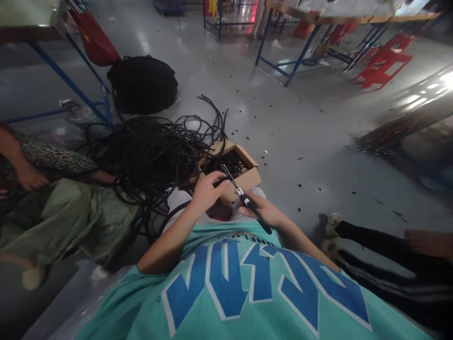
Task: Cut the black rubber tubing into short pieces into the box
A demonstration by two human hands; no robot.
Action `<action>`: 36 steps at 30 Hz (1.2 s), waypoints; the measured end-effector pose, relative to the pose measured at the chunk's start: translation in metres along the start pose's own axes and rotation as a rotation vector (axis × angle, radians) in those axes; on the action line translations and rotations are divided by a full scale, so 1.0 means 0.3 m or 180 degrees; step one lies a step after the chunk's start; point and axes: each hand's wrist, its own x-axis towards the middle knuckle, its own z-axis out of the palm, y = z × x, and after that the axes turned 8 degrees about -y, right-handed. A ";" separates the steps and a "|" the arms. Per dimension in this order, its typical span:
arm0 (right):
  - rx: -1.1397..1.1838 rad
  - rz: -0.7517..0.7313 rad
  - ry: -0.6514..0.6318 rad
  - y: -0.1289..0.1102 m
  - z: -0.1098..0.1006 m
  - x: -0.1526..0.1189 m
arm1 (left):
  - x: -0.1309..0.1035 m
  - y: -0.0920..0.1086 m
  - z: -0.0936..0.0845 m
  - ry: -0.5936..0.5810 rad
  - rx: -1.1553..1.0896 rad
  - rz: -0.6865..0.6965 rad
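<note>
While the left hand point(209, 191) pinches a black tube point(222, 180) between thumb and fingers, the right hand point(264, 209) is closed around the dark handle of a scissor-like tool point(249, 203). Tool slants up and left, blades out over the near side of an open cardboard box point(248, 178); can't tell if they touch the tube. Tube sits at the left fingertips, right by the blades, in front of the wearer's lap. Box is on the far side of both hands, with short black pieces point(233, 162) inside, too small to sort out individually. Big tangled pile of black tubing point(148, 151) lies left of the box, some loose ends sticking up past its far edge. Black bag point(143, 85) sits beyond the pile, red bag point(95, 40) next to it by a blue-legged table point(30, 28). Small black bits point(299, 185) are scattered over the grey floor point(283, 127) right of the box. Red stool point(385, 61) stands near the far-right table point(318, 18). Person in green trousers point(71, 212) is at left, beside the pile; another person's leg in black trousers point(375, 243) shows at right, pale shoe point(332, 224) on the floor.
</note>
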 end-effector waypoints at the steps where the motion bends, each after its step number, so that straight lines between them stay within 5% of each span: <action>1: 0.0052 -0.0012 -0.0017 0.000 0.001 0.001 | -0.001 0.001 -0.001 0.0000 0.0085 0.0040; 8: 0.0308 -0.0229 0.0101 0.011 0.016 0.011 | -0.010 0.018 -0.013 0.0015 0.0355 0.0199; 15: 0.0181 -0.0134 0.0593 0.013 0.040 0.022 | -0.007 -0.017 0.012 0.0015 -0.0487 0.0005; 21: 0.0001 -0.0029 0.0868 0.011 0.044 0.020 | -0.005 -0.034 0.026 0.0220 -0.0441 0.0289; 27: 0.0177 -0.0061 0.0752 0.019 0.035 0.025 | -0.008 -0.025 0.018 0.0323 -0.0277 0.0245; 36: 0.0083 -0.0277 0.0716 0.014 0.027 0.049 | 0.007 0.018 0.012 -0.0356 -0.1116 -0.0029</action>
